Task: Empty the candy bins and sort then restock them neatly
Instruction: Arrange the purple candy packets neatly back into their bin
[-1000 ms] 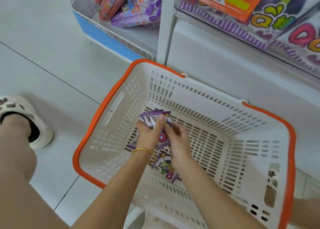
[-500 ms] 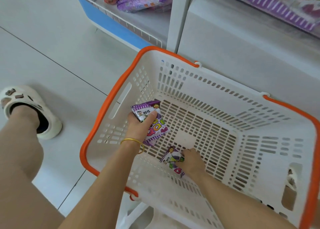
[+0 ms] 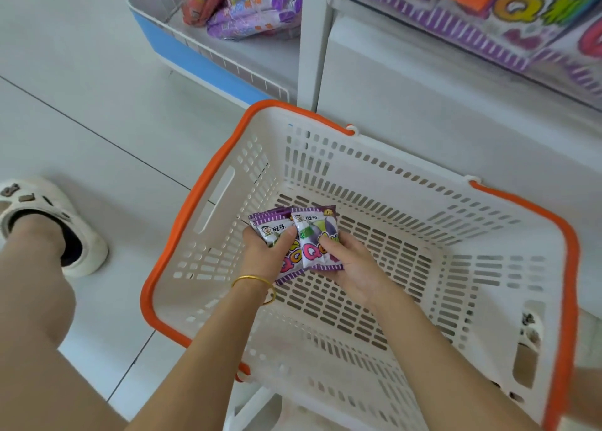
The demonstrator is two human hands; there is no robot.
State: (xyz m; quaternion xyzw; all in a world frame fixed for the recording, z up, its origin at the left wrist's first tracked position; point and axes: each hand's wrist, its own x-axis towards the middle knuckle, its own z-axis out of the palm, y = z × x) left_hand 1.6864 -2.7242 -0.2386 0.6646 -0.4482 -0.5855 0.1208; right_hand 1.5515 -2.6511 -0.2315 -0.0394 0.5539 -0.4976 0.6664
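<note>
- Pale floor tiles (image 3: 97,111) fill the left side; a white shelf unit (image 3: 423,98) stands on the far right, its upright post (image 3: 314,39) just beyond the basket.
- One white slotted basket (image 3: 423,186) with an orange rim sits near the shelf, and both forearms reach into it from the near edge.
- The left hand (image 3: 264,254) is curled round a small stack (image 3: 270,227) of purple candy packets, its thumb pressed flat on the front packet. A thin gold bracelet (image 3: 254,280) circles its wrist.
- The right hand (image 3: 355,271) pinches a single packet (image 3: 314,241) by its right edge, fingers (image 3: 335,251) bent over the front.
- That packet touches the stack and partly overlaps it, so the two hands sit side by side above the basket floor, toward its left wall.
- At least two top edges show in the stack; the exact count cannot be told.
- All packets point their tops to the far side, long axis running near to far, with the stack leaning slightly left.
- One white clog (image 3: 29,202) is planted on the tiles at far left, with a bare knee nearer.
- A wire-edged tray (image 3: 208,52) at far left holds red and purple bags (image 3: 247,10).
- One clear bin (image 3: 472,42) at far right holds more purple packets.
</note>
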